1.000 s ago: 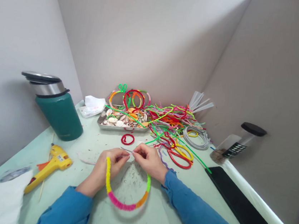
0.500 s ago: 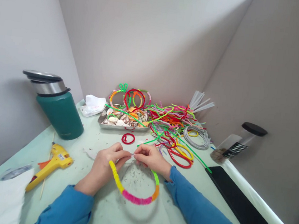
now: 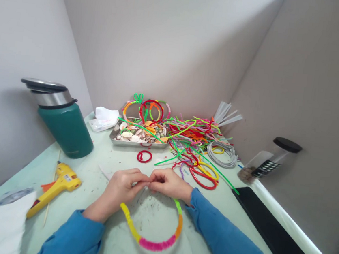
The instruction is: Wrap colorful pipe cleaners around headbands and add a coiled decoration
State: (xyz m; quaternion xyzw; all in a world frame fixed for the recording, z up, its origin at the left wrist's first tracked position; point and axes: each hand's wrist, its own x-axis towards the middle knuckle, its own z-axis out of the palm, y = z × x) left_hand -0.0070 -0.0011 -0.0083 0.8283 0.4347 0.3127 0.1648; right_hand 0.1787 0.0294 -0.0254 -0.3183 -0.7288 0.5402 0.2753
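Observation:
A wire ring wrapped in fuzzy pipe cleaners hangs toward me below both hands, coloured yellow, pink, orange and green. My left hand is closed in a pinch at the ring's far side, beside the yellow end. My right hand pinches there too, its fingertips against the left ones, with the green stretch below it. The fingers hide the spot where they meet. A pale lilac pipe cleaner sticks out behind the left hand. Just beyond the hands, a red pipe-cleaner coil lies on the table.
Behind stand a metal tray of shells and a heap of pipe cleaners. Red-handled scissors and a grey wire coil lie right, near a black case. Left are a glue gun and green bottle.
The ring's lower part has swung to the right. The thin grey-lilac end that showed between the fingertips is now covered as the hands have come together.

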